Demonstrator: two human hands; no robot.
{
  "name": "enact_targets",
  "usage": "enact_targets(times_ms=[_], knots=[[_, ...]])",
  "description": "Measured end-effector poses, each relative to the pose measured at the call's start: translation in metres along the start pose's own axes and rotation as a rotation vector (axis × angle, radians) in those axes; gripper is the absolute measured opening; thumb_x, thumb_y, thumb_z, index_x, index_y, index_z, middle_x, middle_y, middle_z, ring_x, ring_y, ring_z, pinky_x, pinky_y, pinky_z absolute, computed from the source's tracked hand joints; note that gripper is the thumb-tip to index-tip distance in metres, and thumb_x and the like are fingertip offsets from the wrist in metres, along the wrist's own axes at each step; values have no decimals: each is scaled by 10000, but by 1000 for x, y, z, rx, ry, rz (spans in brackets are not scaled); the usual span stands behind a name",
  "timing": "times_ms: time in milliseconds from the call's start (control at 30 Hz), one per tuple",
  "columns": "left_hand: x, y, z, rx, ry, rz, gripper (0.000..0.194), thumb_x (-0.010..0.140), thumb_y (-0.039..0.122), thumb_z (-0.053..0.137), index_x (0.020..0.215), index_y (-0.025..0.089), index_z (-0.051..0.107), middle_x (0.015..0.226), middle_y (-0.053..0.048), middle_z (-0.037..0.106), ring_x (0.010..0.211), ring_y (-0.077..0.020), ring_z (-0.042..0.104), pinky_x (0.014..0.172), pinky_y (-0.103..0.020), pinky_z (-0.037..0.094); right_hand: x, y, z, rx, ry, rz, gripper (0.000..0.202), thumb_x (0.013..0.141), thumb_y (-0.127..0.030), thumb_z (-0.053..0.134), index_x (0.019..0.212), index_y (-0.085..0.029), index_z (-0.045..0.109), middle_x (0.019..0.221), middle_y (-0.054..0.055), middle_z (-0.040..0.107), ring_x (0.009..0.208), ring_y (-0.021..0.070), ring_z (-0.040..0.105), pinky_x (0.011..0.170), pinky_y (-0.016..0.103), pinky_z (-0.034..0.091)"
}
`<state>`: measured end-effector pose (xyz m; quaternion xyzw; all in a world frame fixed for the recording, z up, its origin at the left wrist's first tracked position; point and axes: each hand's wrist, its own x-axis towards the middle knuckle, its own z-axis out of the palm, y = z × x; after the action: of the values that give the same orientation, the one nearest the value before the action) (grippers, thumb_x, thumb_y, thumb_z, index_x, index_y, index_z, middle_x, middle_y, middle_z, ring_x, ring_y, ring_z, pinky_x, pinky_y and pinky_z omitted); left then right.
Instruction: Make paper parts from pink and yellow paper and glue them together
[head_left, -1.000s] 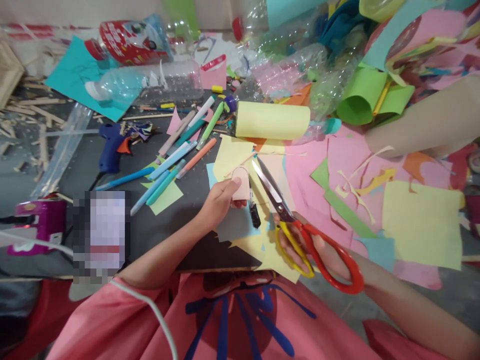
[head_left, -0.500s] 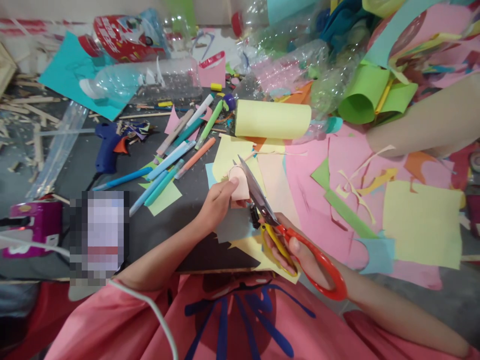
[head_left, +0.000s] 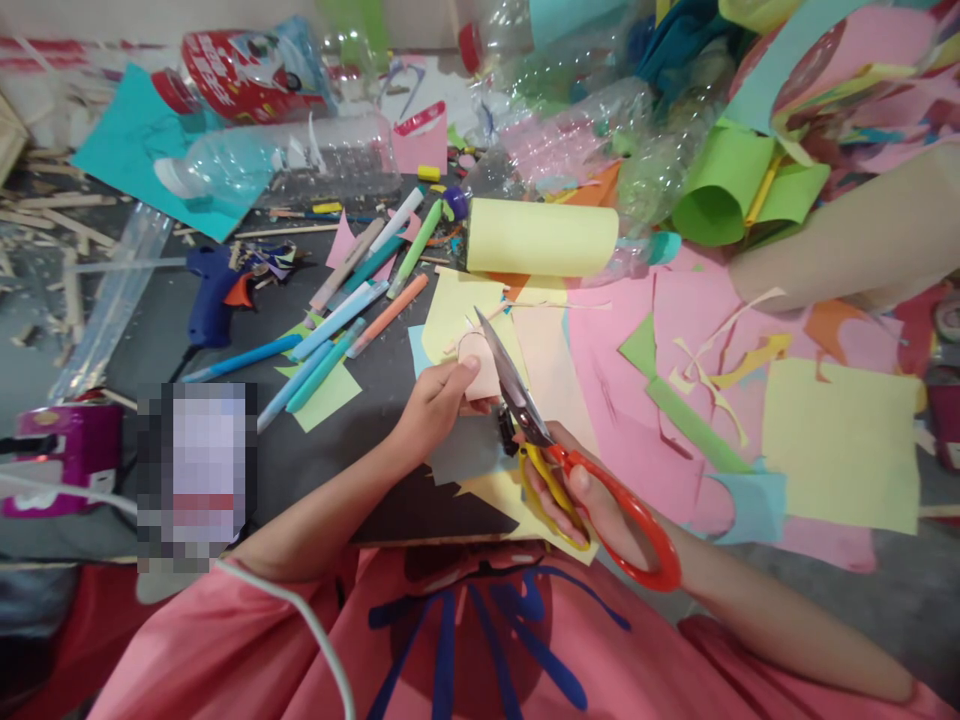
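Observation:
My left hand (head_left: 437, 405) pinches a small pale pink piece of paper (head_left: 480, 372), its top edge rounded. Wrapped round the handles of a pair of scissors (head_left: 517, 385) is my right hand (head_left: 607, 510); one handle loop is red-orange and the other yellow. The blades point away from me and lie along the right side of the pink piece, slightly apart at the tips. Beneath both hands are sheets of yellow paper (head_left: 457, 310) and scraps. The fingers behind the pink piece are partly hidden.
Several markers (head_left: 390, 315) lie left of my hands, with a blue glue gun (head_left: 214, 300) beyond. A yellow-wrapped bottle (head_left: 541, 237) lies ahead, near clear plastic bottles (head_left: 300, 160). Pink paper (head_left: 622, 370) covers the right side. A phone-like device (head_left: 210, 450) and white cable (head_left: 300, 610) are at left.
The scissor handles have drawn slightly closer together, and my right hand has shifted a little left. My left hand keeps its pinch on the pink paper. The whole view has moved slightly.

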<state>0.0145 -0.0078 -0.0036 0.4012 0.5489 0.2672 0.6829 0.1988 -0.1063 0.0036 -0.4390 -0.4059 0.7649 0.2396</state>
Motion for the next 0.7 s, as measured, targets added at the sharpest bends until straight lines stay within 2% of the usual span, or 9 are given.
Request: enact_targets(times_ms=[100,267,500,700], knots=[[0,-1,-1,-10,-13,12,352,879,373,500,597,177,576,587,-37,628,574,-160,623,647,-295,584,-1,-6,4,36,56,-25,465,864,-737,444,1080,-325,439,564,-85,417,381,89,262,409,251,214],[1,0,-1,-36,-28,12,379,830,468,566,569,197,527,566,-32,613,588,-170,626,665,-304,590,-2,-6,4,29,60,-29,480,863,-748,449,1032,-300,441,555,-91,413,370,77,260,396,248,223],[0,2,-2,-35,-34,0,369,826,461,540,577,189,550,563,-28,613,574,-173,623,644,-304,574,-5,-4,-5,43,45,49,567,828,-775,469,1170,-323,437,637,-78,422,388,80,307,362,235,233],[1,-1,-2,-69,-38,-18,406,774,541,581,608,171,588,594,-37,638,596,-171,642,646,-296,571,-6,-13,-5,-15,53,89,616,796,-807,484,1146,-301,456,594,-87,396,407,81,283,365,224,233]])
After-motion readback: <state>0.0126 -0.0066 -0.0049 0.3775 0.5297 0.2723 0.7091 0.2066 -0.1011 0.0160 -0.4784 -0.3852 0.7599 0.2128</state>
